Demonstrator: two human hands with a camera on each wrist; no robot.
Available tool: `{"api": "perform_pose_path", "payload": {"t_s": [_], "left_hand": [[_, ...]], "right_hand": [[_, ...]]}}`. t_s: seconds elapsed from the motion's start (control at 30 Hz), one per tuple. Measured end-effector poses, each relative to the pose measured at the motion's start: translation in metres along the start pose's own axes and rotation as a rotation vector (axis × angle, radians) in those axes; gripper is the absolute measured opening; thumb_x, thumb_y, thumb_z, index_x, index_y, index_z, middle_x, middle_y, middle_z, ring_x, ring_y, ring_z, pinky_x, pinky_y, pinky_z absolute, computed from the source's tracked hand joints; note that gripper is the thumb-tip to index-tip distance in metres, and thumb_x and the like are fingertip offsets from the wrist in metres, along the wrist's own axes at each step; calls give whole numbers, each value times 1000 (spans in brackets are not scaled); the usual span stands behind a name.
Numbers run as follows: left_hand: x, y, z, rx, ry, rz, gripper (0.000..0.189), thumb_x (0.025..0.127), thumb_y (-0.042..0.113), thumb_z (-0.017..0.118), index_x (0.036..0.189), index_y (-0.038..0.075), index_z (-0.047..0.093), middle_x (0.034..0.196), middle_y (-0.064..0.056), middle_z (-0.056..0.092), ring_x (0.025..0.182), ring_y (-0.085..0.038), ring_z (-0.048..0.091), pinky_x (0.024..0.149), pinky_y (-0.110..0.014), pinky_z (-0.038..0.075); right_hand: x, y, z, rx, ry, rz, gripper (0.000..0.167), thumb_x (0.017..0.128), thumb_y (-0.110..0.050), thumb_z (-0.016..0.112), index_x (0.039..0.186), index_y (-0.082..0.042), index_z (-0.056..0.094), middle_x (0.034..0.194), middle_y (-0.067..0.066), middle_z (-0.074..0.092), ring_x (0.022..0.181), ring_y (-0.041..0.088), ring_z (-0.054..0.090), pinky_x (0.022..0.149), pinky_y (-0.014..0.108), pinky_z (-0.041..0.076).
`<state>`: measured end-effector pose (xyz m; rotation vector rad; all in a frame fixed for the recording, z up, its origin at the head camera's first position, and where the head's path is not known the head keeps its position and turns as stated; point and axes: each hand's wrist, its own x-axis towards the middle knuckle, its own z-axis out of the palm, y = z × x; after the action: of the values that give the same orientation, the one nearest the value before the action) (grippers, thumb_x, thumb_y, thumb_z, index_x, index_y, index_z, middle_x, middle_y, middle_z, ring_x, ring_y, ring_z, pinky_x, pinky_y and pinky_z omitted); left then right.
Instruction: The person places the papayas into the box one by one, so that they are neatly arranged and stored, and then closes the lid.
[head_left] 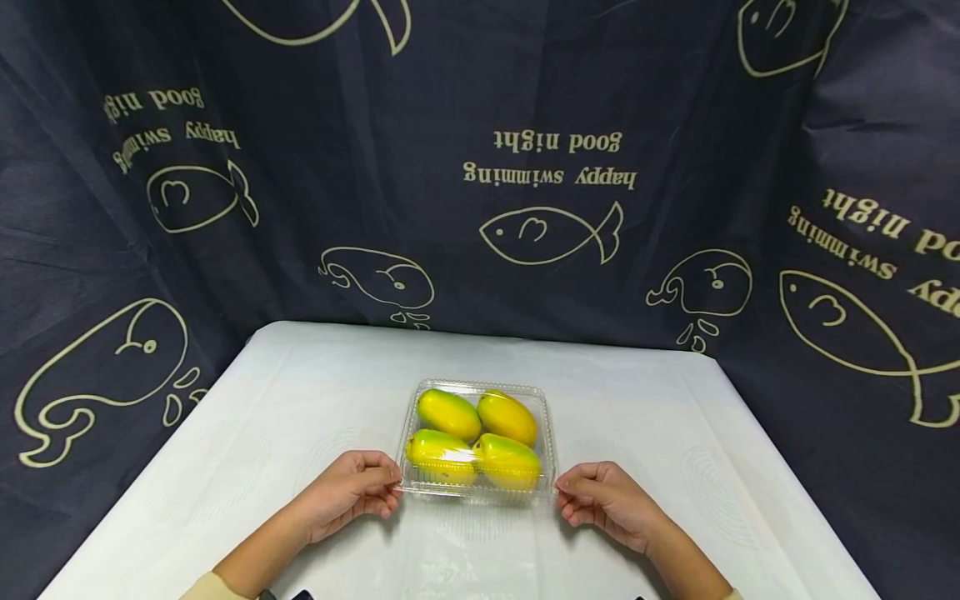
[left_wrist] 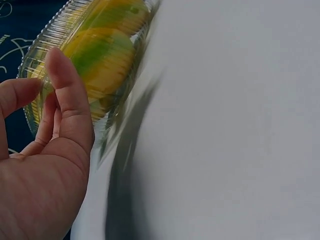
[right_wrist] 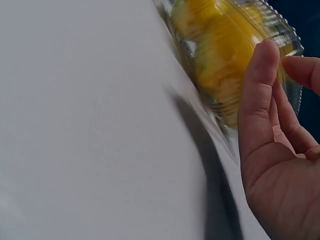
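A clear plastic clamshell box [head_left: 551, 433] with a lid over it sits at the middle of the table. Several yellow-green mangoes [head_left: 447, 415] lie inside in two rows. At the box's near left corner my left hand [head_left: 348, 492] pinches the edge between thumb and fingers. My right hand [head_left: 611, 504] does the same at the near right corner. From the left wrist, the thumb [left_wrist: 72, 95] stands up against the ribbed side of the box. In the right wrist view the thumb [right_wrist: 260, 90] overlaps the box side, with the other fingers behind.
A white cloth [head_left: 337, 375] covers the table. Dark curtains [head_left: 450, 150] printed with pale fish, whales and lettering hang behind and on both sides, close to the table's edges. Shadows of the hands fall on the cloth.
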<state>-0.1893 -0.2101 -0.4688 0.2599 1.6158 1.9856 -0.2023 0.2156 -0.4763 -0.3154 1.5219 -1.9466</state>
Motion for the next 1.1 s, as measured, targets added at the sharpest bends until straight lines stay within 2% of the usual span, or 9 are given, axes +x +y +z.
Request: {"api": "perform_pose_path", "payload": {"t_s": [0.2, 0.4, 0.5, 0.6, 0.77, 0.93, 1.1], "left_hand": [[2, 1, -4, 49, 26, -2, 16, 102, 14, 59, 103, -3, 61, 93, -6, 67, 78, -12, 68, 70, -24, 62], [4, 6, -12, 148, 83, 4, 23, 103, 16, 59, 105, -7, 60, 91, -7, 68, 77, -15, 68, 71, -27, 63], [7, 11, -19, 205, 142, 21, 28, 105, 17, 58, 107, -10, 58, 90, -9, 68, 76, -15, 68, 70, -28, 63], [10, 18, -27, 278, 230, 55, 31, 105, 16, 56, 110, -14, 56, 89, -12, 68, 75, -16, 69, 70, -30, 64], [17, 31, -41, 376, 366, 116, 32, 105, 12, 56, 113, -19, 55, 91, -21, 68, 74, -18, 70, 70, -35, 65], [24, 41, -54, 484, 449, 176, 30, 105, 10, 56, 116, -18, 57, 95, -26, 68, 77, -23, 71, 71, -38, 65], [31, 49, -68, 624, 533, 231, 25, 104, 9, 54, 113, -13, 60, 97, -28, 69, 78, -25, 73, 69, -34, 64]], "right_hand": [[-1, -7, -11, -42, 45, -25, 16, 103, -9, 57, 106, 1, 69, 90, 3, 75, 77, 9, 74, 72, 21, 62], [2, -18, -23, -110, 169, -63, 21, 102, -12, 61, 110, 8, 66, 88, 4, 74, 76, 11, 73, 71, 24, 63], [4, -25, -28, -144, 256, -101, 20, 102, -14, 63, 107, 5, 69, 87, 4, 73, 75, 12, 73, 70, 25, 64], [4, -34, -32, -168, 331, -163, 14, 102, -13, 63, 102, -2, 72, 87, 3, 74, 74, 12, 73, 70, 26, 64], [7, -48, -39, -182, 398, -273, 15, 102, -8, 60, 96, -9, 74, 86, 2, 74, 75, 12, 73, 70, 28, 64], [11, -59, -48, -198, 458, -358, 17, 102, -6, 61, 94, -10, 74, 84, 2, 75, 73, 13, 73, 69, 30, 65], [14, -69, -58, -243, 508, -429, 13, 101, -8, 63, 95, -6, 75, 84, 3, 76, 72, 14, 74, 68, 31, 65]]}}
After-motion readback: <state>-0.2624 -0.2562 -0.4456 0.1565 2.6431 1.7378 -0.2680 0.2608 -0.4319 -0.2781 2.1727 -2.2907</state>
